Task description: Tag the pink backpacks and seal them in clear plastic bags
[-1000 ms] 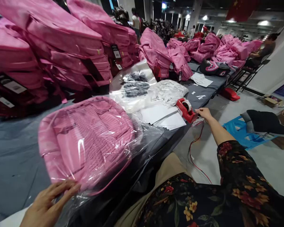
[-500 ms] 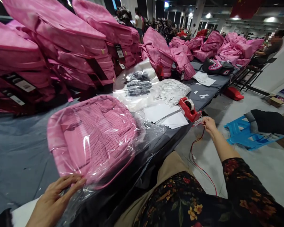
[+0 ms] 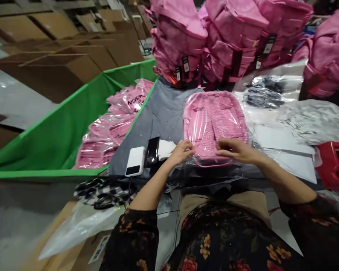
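A pink backpack (image 3: 206, 120) in a clear plastic bag (image 3: 241, 126) lies flat on the table before me. My left hand (image 3: 182, 153) is at its near left corner, fingers curled closed on the edge of the plastic bag. Over the near right part of the backpack is my right hand (image 3: 235, 150), thumb and fingers drawn together. What they hold, if anything, is too small to make out. The red tape dispenser (image 3: 329, 165) stands to the right, apart from both hands.
White paper sheets (image 3: 285, 158) and a bag of small white pieces (image 3: 313, 118) lie right. A white power bank (image 3: 135, 161) is at left. Beyond it, a green-walled bin (image 3: 53, 131) holds bagged pink backpacks (image 3: 101, 143). Upright pink backpacks (image 3: 231, 41) line the back.
The view has turned left, bringing the green bin into sight. My right hand has moved from beside the tape dispenser to over the bagged backpack; my left hand remains at its near left corner.
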### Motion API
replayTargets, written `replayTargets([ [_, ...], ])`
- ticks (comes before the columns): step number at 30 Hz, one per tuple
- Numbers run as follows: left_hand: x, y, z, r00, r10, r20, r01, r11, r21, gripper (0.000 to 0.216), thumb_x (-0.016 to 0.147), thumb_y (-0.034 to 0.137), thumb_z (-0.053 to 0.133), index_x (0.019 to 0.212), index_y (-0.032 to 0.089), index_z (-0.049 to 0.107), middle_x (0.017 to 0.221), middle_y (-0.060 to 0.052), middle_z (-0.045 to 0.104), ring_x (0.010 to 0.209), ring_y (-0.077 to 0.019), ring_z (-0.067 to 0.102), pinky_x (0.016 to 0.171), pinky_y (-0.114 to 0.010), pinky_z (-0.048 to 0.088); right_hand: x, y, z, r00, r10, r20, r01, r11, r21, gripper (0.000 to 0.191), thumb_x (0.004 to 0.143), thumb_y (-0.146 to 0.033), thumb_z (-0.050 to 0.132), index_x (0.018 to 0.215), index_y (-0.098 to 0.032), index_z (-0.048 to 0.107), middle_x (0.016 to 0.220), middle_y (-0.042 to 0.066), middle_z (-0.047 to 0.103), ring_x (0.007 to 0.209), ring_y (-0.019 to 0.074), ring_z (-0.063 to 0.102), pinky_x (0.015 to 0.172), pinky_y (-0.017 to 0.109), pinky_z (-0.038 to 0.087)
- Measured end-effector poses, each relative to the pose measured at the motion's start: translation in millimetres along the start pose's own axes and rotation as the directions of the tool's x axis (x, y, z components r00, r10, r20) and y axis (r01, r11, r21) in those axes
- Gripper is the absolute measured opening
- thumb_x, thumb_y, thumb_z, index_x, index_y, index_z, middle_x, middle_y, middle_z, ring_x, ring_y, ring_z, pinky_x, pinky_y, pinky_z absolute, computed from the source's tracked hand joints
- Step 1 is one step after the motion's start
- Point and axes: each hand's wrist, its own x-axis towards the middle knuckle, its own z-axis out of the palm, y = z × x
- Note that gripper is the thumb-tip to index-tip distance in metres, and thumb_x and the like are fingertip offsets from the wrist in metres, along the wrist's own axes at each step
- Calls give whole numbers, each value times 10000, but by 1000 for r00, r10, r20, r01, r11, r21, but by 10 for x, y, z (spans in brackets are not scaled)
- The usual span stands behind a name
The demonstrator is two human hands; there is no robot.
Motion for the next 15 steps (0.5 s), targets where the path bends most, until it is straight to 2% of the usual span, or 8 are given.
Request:
replayTargets([
  [1, -10, 5, 15, 1000, -1, -6, 1, 1000, -2, 129, 834, 262, 668, 719, 207, 690, 893, -25, 669, 954, -213, 566, 962, -366, 438, 275, 35, 21, 995, -8, 102, 18, 995, -94, 330, 954, -458, 622, 790, -200, 499, 708, -38, 458, 656, 115, 381, 629, 258, 307],
  [3, -36, 23, 36, 1000, 2, -15, -2, 1000, -11, 127, 849, 256, 670, 734, 204, 686, 898, -31, 660, 969, -219, 557, 949, -361, 442, 731, 169, 79, 960, 66, 270, 10, 963, -269, 251, 929, -362, 640, 793, -196, 509, 686, -44, 481, 650, 118, 406, 645, 260, 301],
  [6, -72, 49, 42, 999, 3, -33, -4, 1000, -30, 113, 861, 258, 675, 762, 202, 678, 932, -37, 659, 992, -225, 549, 941, -357, 448, 1093, 352, 146, 878, 253, 406, -36, 882, -470, 188, 897, -266, 672, 788, -184, 542, 680, -30, 540, 656, 129, 473, 653, 256, 313],
  [8, -90, 61, 39, 999, 4, -36, -5, 999, -39, 112, 870, 251, 669, 771, 199, 673, 960, -41, 664, 1008, -226, 546, 955, -360, 444, 1119, 384, 150, 872, 322, 368, -54, 812, -581, 161, 889, -286, 711, 864, -178, 595, 727, -1, 602, 688, 150, 523, 653, 256, 325],
  [10, -104, 68, 38, 999, 5, -35, -6, 999, -45, 117, 875, 240, 666, 766, 195, 667, 973, -44, 667, 1015, -228, 543, 970, -365, 438, 1011, 368, 127, 925, 311, 220, -68, 702, -709, 205, 884, -307, 736, 1001, -173, 634, 821, 47, 664, 748, 185, 568, 665, 267, 337],
  [12, -114, 71, 38, 999, 9, -32, -11, 999, -48, 131, 880, 242, 663, 757, 196, 661, 973, -44, 667, 1009, -229, 538, 978, -371, 435, 819, 362, 108, 977, 193, 94, -42, 601, -799, 207, 927, -283, 680, 1095, -165, 652, 936, 108, 697, 843, 226, 599, 704, 289, 367],
  [13, -118, 69, 38, 999, 13, -30, -14, 999, -50, 137, 883, 247, 661, 755, 199, 659, 972, -43, 666, 1005, -229, 535, 979, -374, 435, 710, 376, 108, 990, 110, 92, 11, 584, -811, 201, 964, -274, 623, 1128, -166, 663, 1003, 132, 702, 903, 241, 607, 740, 304, 391],
  [15, -124, 61, 36, 999, 21, -27, -22, 998, -51, 140, 888, 255, 657, 758, 204, 657, 975, -41, 663, 1005, -230, 530, 984, -378, 433, 501, 445, 140, 979, -40, 201, 184, 602, -777, 276, 1022, -301, 524, 1227, -186, 668, 1163, 154, 691, 1041, 255, 608, 845, 341, 430],
])
